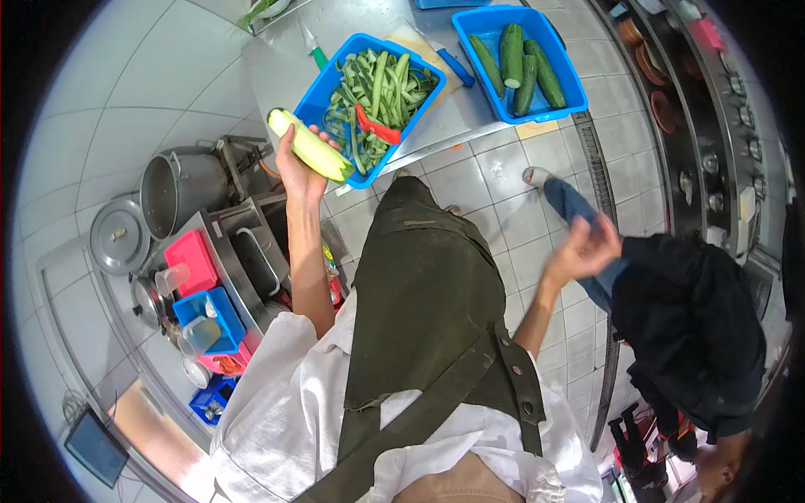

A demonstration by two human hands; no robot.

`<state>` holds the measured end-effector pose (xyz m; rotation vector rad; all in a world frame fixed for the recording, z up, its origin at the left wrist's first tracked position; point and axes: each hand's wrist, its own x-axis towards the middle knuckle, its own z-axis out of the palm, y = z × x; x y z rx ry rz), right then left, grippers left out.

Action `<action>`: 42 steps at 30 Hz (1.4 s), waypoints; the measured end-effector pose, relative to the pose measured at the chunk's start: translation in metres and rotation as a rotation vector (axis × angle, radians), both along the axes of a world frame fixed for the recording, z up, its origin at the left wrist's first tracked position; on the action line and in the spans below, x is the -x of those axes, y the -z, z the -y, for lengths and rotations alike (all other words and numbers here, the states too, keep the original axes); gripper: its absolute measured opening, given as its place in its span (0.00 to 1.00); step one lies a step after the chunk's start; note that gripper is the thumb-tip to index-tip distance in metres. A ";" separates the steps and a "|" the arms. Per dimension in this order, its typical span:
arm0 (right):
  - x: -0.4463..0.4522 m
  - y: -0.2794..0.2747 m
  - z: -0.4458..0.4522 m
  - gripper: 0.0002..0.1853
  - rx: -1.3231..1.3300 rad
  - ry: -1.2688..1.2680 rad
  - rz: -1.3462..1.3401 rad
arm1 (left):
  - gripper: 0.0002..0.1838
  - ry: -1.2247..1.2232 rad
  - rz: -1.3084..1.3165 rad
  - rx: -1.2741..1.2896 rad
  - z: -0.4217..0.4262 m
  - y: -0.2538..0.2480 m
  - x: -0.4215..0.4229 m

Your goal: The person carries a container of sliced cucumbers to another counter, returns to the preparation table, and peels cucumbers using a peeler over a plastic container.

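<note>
My left grip (pixel 302 178) is clamped around the middle of the peeled vegetable (pixel 315 152) by the blue tub (pixel 317 102), the surest hold on something likely firm, lightish and slippery, while my right grip (pixel 583 252) looks empty, fingers loosely apart.

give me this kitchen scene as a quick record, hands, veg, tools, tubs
left hand: the left hand holds a mostly peeled vegetable, dark green at its far tip
right hand: the right hand is raised, holding nothing visible
near tub: the left blue tub holds green peelings
peeler: the red peeler lies on the peelings
other tub: the right blue tub holds four unpeeled vegetables
knives: one blue-handled, one green-handled
</note>
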<state>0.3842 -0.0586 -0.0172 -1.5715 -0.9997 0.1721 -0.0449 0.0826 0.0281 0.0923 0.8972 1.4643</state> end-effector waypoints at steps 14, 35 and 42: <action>0.264 -0.073 -0.128 0.19 0.344 -1.107 -0.053 | 0.19 0.114 -0.150 0.065 -0.054 0.043 0.074; 0.260 -0.007 -0.054 0.26 0.371 -0.348 0.319 | 0.18 0.622 -0.221 -0.178 -0.177 0.065 0.025; 0.245 0.011 -0.057 0.29 0.421 -0.329 0.144 | 0.18 0.742 -0.160 -0.042 -0.168 0.053 0.003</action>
